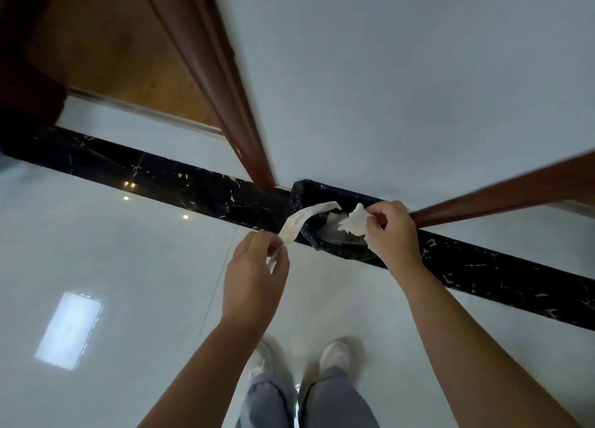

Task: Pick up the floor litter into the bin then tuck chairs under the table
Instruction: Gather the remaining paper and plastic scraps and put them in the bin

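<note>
Litter is held in both hands over the small bin lined with a black plastic bag [335, 189], which stands on the glossy pale tiled floor [128, 266] where a black marble band [161, 173] runs past the foot of a reddish-brown wooden door frame [225, 89].

The step in hand looks like the drop itself. To do it well, bring the left hand [257, 266] further over the opening before letting go: its long white paper strip [297, 223] arches across the near-left rim, and most of its length hangs outside, so a release from here would likely leave it draped or back on the floor. The crumpled white tissue [354, 221] sits above the opening and should fall in cleanly.

The left grip is a narrow pinch, thumb and fingers closed on the strip's lower end. The right hand [391, 231] pinches the tissue likewise, with its fingers curled round one edge, above the bin's far-right side.
</note>
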A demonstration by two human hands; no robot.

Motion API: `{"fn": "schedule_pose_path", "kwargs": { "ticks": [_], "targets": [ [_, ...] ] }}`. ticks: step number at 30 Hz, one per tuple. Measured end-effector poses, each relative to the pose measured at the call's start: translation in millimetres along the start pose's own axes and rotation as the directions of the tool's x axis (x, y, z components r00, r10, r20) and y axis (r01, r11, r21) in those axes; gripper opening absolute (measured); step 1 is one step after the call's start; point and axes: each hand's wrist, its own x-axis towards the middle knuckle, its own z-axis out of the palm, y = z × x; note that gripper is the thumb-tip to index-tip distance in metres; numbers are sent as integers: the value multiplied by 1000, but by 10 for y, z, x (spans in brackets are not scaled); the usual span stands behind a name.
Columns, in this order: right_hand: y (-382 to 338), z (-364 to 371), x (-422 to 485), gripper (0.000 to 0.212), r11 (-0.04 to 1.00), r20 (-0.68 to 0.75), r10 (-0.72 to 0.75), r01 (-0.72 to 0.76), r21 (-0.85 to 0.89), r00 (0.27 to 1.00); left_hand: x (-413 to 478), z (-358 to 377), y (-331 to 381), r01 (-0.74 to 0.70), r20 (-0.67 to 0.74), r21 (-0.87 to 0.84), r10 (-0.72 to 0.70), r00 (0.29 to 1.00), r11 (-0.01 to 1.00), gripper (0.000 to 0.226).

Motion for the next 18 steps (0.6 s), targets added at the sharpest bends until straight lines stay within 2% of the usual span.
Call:
{"fn": "schedule_pose_path", "kwargs": {
  "ticks": [6, 11, 18],
  "targets": [
    [295, 384, 346, 11, 999, -65, -16, 13, -48, 998, 245, 391, -311, 26, -50, -8, -26, 998, 1000, 8],
    [511, 498, 337, 20, 999, -6, 0, 0, -49, 1000, 322, 641, -443, 15, -33, -2, -15, 999, 1000, 5],
    [672, 146, 41, 34, 966, 24, -54, 59, -253, 998, 380, 948, -390, -33, 22, 7, 33, 999, 999, 2]
  ]
}}
